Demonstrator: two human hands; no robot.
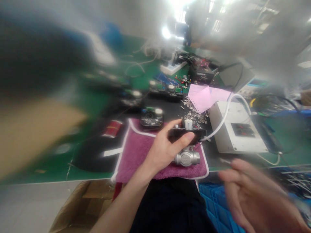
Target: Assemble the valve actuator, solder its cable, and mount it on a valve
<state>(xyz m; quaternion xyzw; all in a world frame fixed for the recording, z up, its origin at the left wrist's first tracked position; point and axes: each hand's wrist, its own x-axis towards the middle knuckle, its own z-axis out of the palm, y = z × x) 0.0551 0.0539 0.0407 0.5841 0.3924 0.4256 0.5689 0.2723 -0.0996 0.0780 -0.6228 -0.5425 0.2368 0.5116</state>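
Note:
My left hand (163, 147) is wrapped round a black actuator housing (198, 132), thumb at the near side and fingers behind. Silvery parts show on the housing's open top, and a white cable (224, 118) runs into its right end. Below it a metal ball valve (186, 158) lies on a purple towel (136, 150). My right hand (255, 191) hangs apart from these at the lower right, smeared by motion. Its fingertips are pinched together, and a small thin light thing pokes out at them, too blurred to name.
A white control box (239, 129) stands at the right. Beyond the towel lie loose metal rings and pins (194, 116), pink paper (200, 97) and a round circuit board (152, 117). A red bundle (112, 128) lies to the left. Blue crates (216, 204) sit below the table's edge.

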